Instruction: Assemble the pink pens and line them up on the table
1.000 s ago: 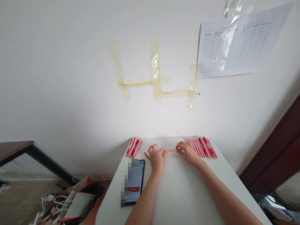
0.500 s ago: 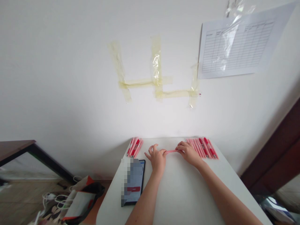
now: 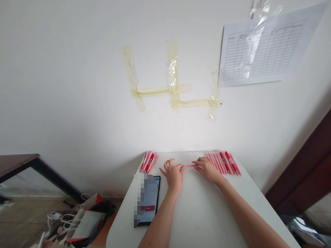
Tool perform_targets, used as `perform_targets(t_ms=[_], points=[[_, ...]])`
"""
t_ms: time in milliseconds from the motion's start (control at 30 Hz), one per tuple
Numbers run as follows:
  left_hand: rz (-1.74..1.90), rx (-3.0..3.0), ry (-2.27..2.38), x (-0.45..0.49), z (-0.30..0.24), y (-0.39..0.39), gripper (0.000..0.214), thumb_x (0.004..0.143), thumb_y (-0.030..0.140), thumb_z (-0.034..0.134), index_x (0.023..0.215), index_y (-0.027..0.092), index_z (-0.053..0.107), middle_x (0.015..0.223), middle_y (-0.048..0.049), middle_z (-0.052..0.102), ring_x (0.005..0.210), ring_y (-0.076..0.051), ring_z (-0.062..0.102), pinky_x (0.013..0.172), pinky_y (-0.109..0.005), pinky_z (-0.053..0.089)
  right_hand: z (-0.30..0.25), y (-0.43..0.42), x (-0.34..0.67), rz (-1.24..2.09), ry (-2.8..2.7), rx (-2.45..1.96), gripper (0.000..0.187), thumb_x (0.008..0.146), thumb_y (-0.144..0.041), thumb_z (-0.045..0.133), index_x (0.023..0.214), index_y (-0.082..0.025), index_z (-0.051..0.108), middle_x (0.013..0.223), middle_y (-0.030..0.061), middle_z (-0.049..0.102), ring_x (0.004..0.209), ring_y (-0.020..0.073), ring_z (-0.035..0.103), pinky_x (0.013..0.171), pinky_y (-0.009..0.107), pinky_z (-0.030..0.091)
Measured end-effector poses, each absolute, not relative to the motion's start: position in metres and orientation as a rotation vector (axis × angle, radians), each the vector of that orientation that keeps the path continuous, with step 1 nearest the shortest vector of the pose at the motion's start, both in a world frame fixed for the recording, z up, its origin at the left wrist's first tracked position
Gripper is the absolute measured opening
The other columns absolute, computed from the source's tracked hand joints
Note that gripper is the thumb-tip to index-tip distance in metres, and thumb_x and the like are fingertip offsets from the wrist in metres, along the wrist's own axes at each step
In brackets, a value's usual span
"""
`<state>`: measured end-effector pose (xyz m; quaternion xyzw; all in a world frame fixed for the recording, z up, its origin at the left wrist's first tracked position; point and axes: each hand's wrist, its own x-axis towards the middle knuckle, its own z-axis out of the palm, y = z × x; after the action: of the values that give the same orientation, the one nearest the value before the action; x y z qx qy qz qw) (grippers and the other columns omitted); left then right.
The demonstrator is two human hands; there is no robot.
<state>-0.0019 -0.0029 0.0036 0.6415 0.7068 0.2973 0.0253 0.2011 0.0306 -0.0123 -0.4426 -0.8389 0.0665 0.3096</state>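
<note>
A slim pink pen lies crosswise between my two hands, near the far part of the white table. My left hand pinches its left end between thumb and forefinger, the other fingers spread. At the right end, my right hand has its thumb and fingertips about the pen, with the forefinger stretched along it. My fingers hide both ends. Beyond my right hand is a row of several pink and red pens. A smaller bunch of pink and red pens lies left of my left hand.
A phone, partly blurred out, lies left of my left forearm. Behind the table rises a white wall with yellowed tape and a printed sheet. Bags and white cables are on the floor at left.
My right hand's fingers have loosened a little and its forefinger has stretched left along the pen. My left hand and the pens on the table have stayed put.
</note>
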Motion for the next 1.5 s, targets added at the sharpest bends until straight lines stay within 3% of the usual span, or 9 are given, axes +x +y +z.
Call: perform_targets(t_ms=[233, 433, 600, 800, 1500], points=[[0.892, 1.965, 2.176, -0.001, 0.008, -0.004, 0.016, 0.087, 0.032, 0.064, 0.091, 0.034, 0.08, 0.14, -0.0054, 0.055, 0.138, -0.035, 0.035, 0.114, -0.078, 0.014, -0.011, 0.031, 0.202, 0.167, -2.195, -1.149, 0.019, 0.099, -0.026, 0.054, 0.107, -0.026, 0.071, 0.101, 0.0064, 0.068, 0.096, 0.0232, 0.062, 0.094, 0.045, 0.047], [0.896, 1.965, 2.16, -0.001, 0.009, -0.005, 0.015, 0.087, 0.033, 0.065, 0.093, 0.032, 0.08, 0.142, -0.0067, 0.053, 0.138, -0.034, 0.034, 0.115, -0.077, 0.011, -0.006, 0.026, 0.201, 0.274, -2.183, -1.148, 0.022, 0.096, -0.019, 0.052, 0.11, -0.026, 0.068, 0.106, 0.0042, 0.068, 0.099, 0.0212, 0.064, 0.098, 0.043, 0.047], [0.908, 1.969, 2.184, -0.001, 0.007, -0.004, 0.015, 0.087, 0.033, 0.066, 0.092, 0.035, 0.08, 0.139, -0.0051, 0.055, 0.137, -0.034, 0.037, 0.115, -0.078, 0.014, -0.01, 0.028, 0.199, 0.279, -2.181, -1.157, 0.03, 0.099, -0.032, 0.053, 0.123, -0.025, 0.068, 0.11, 0.009, 0.065, 0.096, 0.0234, 0.063, 0.092, 0.042, 0.051], [0.926, 1.984, 2.18, -0.001, 0.006, -0.005, 0.014, 0.086, 0.033, 0.067, 0.091, 0.036, 0.079, 0.139, -0.0047, 0.054, 0.137, -0.034, 0.038, 0.115, -0.078, 0.015, -0.014, 0.032, 0.2, 0.213, -2.157, -1.139, 0.027, 0.101, -0.037, 0.051, 0.107, -0.026, 0.075, 0.108, 0.0094, 0.065, 0.101, 0.0252, 0.061, 0.091, 0.042, 0.051], [0.883, 1.895, 2.22, -0.003, 0.011, -0.004, 0.02, 0.09, 0.034, 0.059, 0.094, 0.028, 0.077, 0.142, -0.0088, 0.051, 0.137, -0.035, 0.033, 0.115, -0.075, 0.011, -0.009, 0.034, 0.217, 0.057, -2.076, -1.16, 0.02, 0.1, -0.031, 0.052, 0.104, -0.025, 0.07, 0.104, 0.0074, 0.068, 0.097, 0.0233, 0.063, 0.09, 0.04, 0.05]])
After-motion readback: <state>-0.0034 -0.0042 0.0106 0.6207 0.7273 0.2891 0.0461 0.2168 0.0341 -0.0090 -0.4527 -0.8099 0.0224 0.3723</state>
